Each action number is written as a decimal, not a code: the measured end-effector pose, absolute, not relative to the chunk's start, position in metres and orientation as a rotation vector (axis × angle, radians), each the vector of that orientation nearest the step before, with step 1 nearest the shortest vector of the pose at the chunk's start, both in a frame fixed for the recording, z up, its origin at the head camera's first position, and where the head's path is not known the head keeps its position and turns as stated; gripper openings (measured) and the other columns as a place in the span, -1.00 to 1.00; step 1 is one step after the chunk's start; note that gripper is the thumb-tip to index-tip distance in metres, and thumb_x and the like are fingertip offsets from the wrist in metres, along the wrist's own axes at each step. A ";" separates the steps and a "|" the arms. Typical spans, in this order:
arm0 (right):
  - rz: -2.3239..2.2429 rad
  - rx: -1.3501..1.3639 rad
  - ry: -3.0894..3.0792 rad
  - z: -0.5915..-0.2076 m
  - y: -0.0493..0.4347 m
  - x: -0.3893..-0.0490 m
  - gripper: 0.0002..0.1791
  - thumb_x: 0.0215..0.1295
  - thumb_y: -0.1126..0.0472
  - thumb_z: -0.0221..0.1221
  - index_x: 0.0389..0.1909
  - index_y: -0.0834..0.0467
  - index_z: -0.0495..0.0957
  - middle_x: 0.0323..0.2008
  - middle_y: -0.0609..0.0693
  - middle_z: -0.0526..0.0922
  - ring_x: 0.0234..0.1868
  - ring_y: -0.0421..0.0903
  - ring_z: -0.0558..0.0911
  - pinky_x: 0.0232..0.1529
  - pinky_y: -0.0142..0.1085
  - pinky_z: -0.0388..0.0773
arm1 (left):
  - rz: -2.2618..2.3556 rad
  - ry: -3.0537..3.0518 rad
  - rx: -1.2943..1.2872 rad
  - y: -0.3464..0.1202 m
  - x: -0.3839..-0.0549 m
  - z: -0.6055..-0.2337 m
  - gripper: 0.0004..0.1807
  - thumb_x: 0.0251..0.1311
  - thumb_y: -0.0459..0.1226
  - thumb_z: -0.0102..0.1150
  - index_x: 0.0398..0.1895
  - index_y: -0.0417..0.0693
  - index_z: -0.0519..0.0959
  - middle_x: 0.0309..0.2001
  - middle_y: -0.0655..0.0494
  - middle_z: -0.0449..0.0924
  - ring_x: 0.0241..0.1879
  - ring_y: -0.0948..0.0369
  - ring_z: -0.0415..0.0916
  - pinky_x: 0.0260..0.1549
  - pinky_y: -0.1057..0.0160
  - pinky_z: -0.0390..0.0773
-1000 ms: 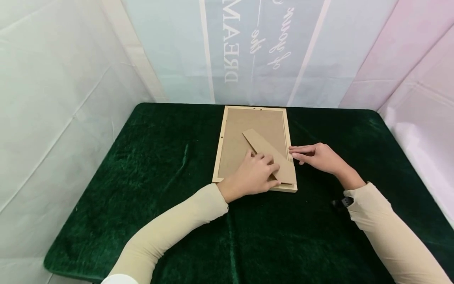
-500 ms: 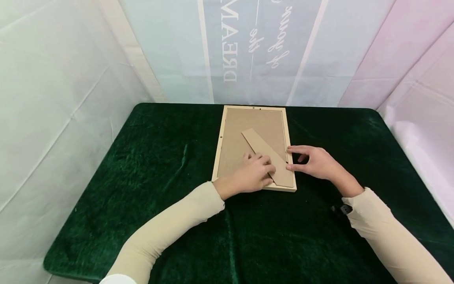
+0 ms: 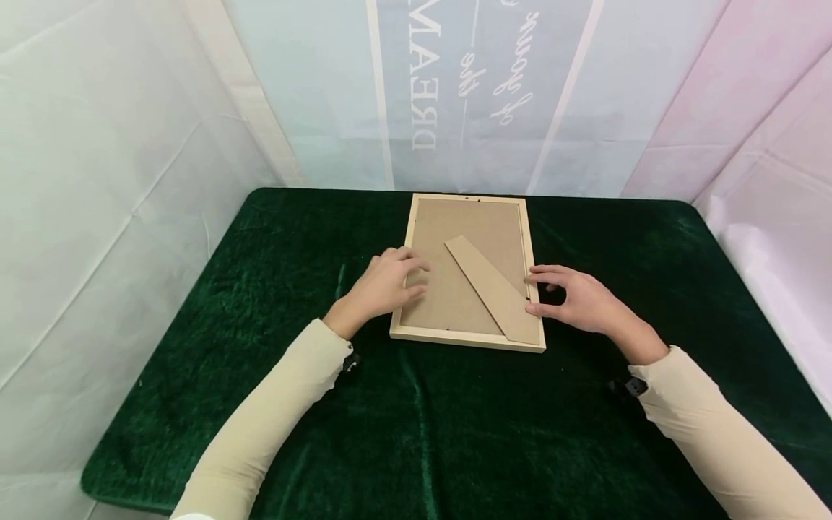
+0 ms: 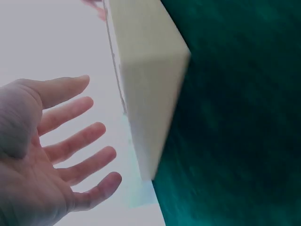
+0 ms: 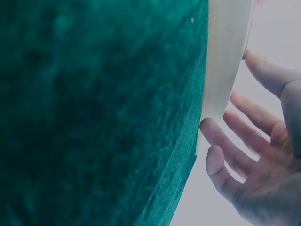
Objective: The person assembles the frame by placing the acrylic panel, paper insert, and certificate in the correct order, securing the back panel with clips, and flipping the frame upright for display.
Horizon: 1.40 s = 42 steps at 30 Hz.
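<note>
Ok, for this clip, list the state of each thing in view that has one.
Wooden frame: lying flat, back side up
Backing board: set inside the rim
Support leg: folded down, slanted across the board
Left hand: open, over the frame's left edge
Right hand: open, thumb and fingertips at the right edge
Green cloth: spread over the table, creased

Frame (image 3: 448, 337): pale wood by its look, matt, the outer sides smooth in both wrist views.
Backing board (image 3: 442, 224): brown, like fibreboard, flat and matt.
Diagonal strut (image 3: 495, 290): similar brown board, smooth, dull.
Table cover (image 3: 552, 433): green velvety cloth, soft pile, sheen along its creases.
Far hanging (image 3: 338, 94): thin, smooth-looking cloth.
Left hanging (image 3: 97, 180): white cloth, matt, creased.
Sleeves (image 3: 715, 426): cream cloth, matt, wrinkled.
</note>
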State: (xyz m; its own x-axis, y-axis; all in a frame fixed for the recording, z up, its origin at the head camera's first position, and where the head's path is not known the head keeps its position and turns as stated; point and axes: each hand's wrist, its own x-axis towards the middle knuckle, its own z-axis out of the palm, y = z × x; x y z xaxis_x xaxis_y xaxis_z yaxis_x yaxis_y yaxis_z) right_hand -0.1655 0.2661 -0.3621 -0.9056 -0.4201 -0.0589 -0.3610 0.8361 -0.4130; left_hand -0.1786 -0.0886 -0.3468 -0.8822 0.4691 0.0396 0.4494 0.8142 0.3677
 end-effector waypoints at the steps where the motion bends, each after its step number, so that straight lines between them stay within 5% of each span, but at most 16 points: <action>1: -0.604 -0.615 2.861 -0.362 0.266 -0.166 -0.30 0.24 -0.26 0.27 0.27 0.08 0.53 0.40 0.13 0.40 0.09 0.06 0.60 -0.12 -0.09 0.55 | 0.573 2.947 0.721 -0.091 -0.179 -0.347 -0.64 0.29 -0.10 0.29 0.12 0.11 0.62 0.19 0.07 0.51 0.18 0.04 0.39 0.12 -0.05 0.38; 10: -0.741 -0.545 2.782 -0.362 0.268 -0.197 -0.18 0.24 -0.20 0.30 0.41 0.11 0.34 0.38 0.25 0.32 0.23 0.20 0.46 0.01 0.10 0.53 | 0.410 2.880 1.007 -0.070 -0.175 -0.350 -0.56 0.29 -0.01 0.27 0.21 0.16 0.58 0.30 0.03 0.42 0.33 0.04 0.28 0.22 -0.08 0.33; 21: -0.904 -0.278 2.839 -0.376 0.255 -0.240 -0.36 0.42 0.03 0.17 0.42 0.17 0.28 0.45 0.34 0.15 0.24 0.27 0.46 0.03 0.14 0.52 | 0.230 2.679 1.181 -0.044 -0.180 -0.356 -0.46 0.51 0.13 -0.21 0.50 0.41 0.21 0.55 0.14 0.09 0.56 0.11 -0.03 0.40 -0.25 0.15; 34: -0.932 -0.230 2.838 -0.376 0.255 -0.247 -0.43 0.42 0.05 0.17 0.38 0.12 0.34 0.46 0.25 0.18 0.24 0.24 0.48 0.07 0.12 0.51 | 0.263 2.628 1.131 -0.042 -0.184 -0.358 -0.41 0.40 0.14 0.03 0.47 0.44 0.26 0.55 0.15 0.05 0.50 0.14 0.13 0.39 -0.20 0.07; 42: -0.947 -0.242 2.831 -0.375 0.256 -0.247 -0.44 0.42 0.07 0.17 0.38 0.11 0.36 0.46 0.24 0.20 0.24 0.24 0.48 0.09 0.13 0.50 | 0.274 2.647 1.101 -0.042 -0.185 -0.358 -0.38 0.34 0.17 0.08 0.46 0.48 0.28 0.54 0.20 0.08 0.52 0.16 0.05 0.34 -0.18 0.12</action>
